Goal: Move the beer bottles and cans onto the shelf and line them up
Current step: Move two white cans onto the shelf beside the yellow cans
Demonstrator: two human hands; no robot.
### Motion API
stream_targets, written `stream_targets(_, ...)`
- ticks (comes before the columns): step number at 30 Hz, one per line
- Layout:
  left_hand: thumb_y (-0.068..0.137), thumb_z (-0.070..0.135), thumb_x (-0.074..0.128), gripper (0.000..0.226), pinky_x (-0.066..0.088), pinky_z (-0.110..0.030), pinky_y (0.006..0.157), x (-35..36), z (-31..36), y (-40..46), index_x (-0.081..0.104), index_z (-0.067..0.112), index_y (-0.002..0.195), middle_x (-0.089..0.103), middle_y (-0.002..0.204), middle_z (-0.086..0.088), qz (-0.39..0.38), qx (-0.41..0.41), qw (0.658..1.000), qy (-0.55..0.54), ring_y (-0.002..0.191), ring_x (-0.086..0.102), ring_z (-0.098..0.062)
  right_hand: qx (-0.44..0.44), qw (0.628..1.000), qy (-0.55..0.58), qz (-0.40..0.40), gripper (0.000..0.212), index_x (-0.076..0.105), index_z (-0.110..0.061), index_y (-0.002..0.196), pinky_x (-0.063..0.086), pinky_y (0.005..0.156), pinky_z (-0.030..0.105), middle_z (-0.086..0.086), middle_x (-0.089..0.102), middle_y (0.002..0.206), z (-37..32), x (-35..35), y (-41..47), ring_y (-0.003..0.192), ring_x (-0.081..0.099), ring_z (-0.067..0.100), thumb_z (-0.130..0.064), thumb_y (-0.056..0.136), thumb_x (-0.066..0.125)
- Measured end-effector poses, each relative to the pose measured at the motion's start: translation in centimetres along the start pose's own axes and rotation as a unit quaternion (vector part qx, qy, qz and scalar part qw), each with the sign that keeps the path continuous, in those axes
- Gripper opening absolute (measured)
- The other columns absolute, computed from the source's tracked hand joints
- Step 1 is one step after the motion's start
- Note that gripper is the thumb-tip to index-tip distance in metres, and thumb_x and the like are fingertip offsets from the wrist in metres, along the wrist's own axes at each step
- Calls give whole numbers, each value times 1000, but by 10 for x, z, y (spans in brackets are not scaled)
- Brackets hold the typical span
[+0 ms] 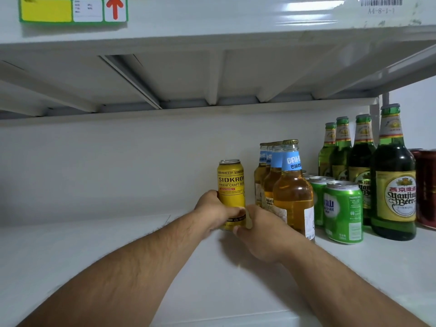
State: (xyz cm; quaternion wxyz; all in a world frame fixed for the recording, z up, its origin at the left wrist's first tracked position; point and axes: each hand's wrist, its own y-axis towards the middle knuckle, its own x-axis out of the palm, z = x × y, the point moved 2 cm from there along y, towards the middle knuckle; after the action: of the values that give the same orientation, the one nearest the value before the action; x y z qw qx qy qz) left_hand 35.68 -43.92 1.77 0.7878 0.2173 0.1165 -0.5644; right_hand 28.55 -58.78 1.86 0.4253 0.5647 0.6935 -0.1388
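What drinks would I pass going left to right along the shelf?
yellow can, held by both hands → amber bottles with blue necks → small green cans → tall green bottles → red cans

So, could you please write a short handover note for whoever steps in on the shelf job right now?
Left hand: grips the yellow Sidkron craft beer can low on its left side.
Right hand: fingers curled round the same can's base from the right.
The can is upright at the shelf, just left of the rows; whether it is set down is unclear.
Done: lined up front to back are amber Bahe bottles, green cans, green Yanjing Beer bottles; red cans at far right.
Left: settle the yellow can as a new row, let go, fetch any remaining stock (none in view).
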Motion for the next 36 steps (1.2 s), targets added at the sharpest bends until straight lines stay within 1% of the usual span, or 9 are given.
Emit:
stream_targets(3,68,36,94,82,56,-40,98,-6,-2,-2,56,18,138,70,127,-4,-23,-11,1000,18,109,69,-22,0,1000,3,-8,38,48,-21,137,46,82,25,-1,63,120,-1,-1,-1,101,59,15,-30,101,57)
stream_targets(5,72,41,90,104,48,-38,105,-16,-1,-9,36,16,157,54,149,-7,-31,-24,997,59,129,58,-26,-4,1000,2,-11,37,48,-21,135,49,83,27,-1,63,119,-1,-1,-1,101,60,15,-30,101,57)
stream_targets(8,81,37,82,103,41,-35,114,-38,1,-23,22,18,163,35,165,-6,-26,0,983,180,144,44,-25,-9,1000,-10,-13,33,50,-20,129,56,88,36,2,66,114,-2,-2,-1,100,63,18,-30,99,58)
stream_targets(11,88,39,74,93,37,-35,118,-61,4,-45,21,24,163,31,167,0,-5,27,951,307,148,40,-22,-33,999,-34,-10,36,47,-18,132,56,89,39,5,65,119,-4,-3,-3,104,63,22,-33,100,56)
stream_targets(15,92,47,66,85,32,-35,121,-89,0,-81,23,28,163,27,168,4,28,32,927,373,151,34,-19,-98,992,-80,-17,51,40,-16,144,51,85,35,9,60,130,-19,-2,-17,105,58,23,-43,102,51)
stream_targets(17,94,48,63,81,29,-33,122,-104,-4,-102,24,28,162,25,169,4,48,29,923,382,152,31,-17,-133,985,-102,-43,53,41,-17,143,49,83,33,8,57,135,-32,1,-26,104,55,22,-47,101,50)
stream_targets(20,96,50,61,79,28,-32,122,-133,-14,-133,24,29,162,23,169,5,73,6,921,383,153,29,-16,-174,972,-137,-73,58,43,-16,144,44,103,35,6,50,147,-52,9,-35,130,49,24,-53,99,50)
stream_targets(22,95,51,61,78,29,-33,122,-154,-20,-153,25,30,162,23,169,7,85,-13,926,368,152,31,-16,-195,966,-149,-83,61,44,-16,145,40,109,35,5,49,150,-70,17,-42,135,46,24,-56,99,48)
stream_targets(36,97,50,58,78,31,-36,121,-345,-92,-344,21,29,163,21,170,7,153,-112,903,385,151,32,-18,-273,934,-161,-166,81,17,-16,161,29,118,38,1,24,166,-273,147,-126,149,30,23,-63,99,41)
